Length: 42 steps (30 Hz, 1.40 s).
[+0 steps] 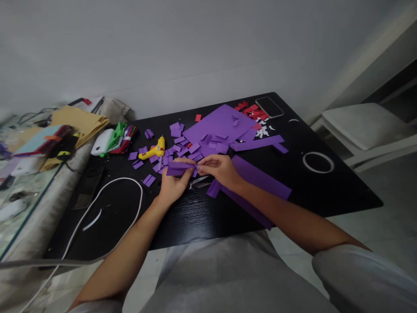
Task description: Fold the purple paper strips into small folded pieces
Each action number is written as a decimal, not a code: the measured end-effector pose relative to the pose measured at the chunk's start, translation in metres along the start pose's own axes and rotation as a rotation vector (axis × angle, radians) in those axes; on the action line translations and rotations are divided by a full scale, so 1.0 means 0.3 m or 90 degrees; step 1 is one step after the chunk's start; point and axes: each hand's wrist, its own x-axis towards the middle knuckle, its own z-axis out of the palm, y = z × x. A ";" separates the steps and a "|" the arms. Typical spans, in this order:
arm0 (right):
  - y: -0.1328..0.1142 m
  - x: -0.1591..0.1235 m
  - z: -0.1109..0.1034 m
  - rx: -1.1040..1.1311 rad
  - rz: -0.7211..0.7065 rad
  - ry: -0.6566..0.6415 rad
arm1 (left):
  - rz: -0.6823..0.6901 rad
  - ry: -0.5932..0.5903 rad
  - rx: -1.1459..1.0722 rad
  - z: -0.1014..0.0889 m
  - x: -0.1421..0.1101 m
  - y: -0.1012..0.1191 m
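Both hands met above a black table (195, 217): the left hand (172, 184) pinched a folded purple paper strip (178, 168), and the right hand's (223, 170) fingertips closed at its end, perhaps on a small piece. A yellow glue gun (154, 150) lay just beyond.

The left hand (174, 184) is holding a folded purple strip (180, 168), and the right hand (223, 170) is pinching its end; scissors (198, 183) are lying just below the hands on the black table (352, 191), a yellow glue gun (154, 150) is resting among small purple pieces (149, 180), and a phone (269, 107) is lying beside red scraps (254, 111) at the far edge, while a white cable (140, 195) is looping at the left
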 end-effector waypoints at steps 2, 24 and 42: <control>-0.001 -0.001 0.001 -0.001 -0.001 -0.001 | 0.002 0.000 0.004 -0.001 0.001 0.002; -0.013 -0.013 0.013 -0.009 -0.008 0.008 | 0.096 -0.041 0.043 -0.017 0.014 0.012; 0.007 -0.008 0.006 0.027 -0.016 -0.018 | 0.061 -0.005 0.020 -0.002 0.014 0.006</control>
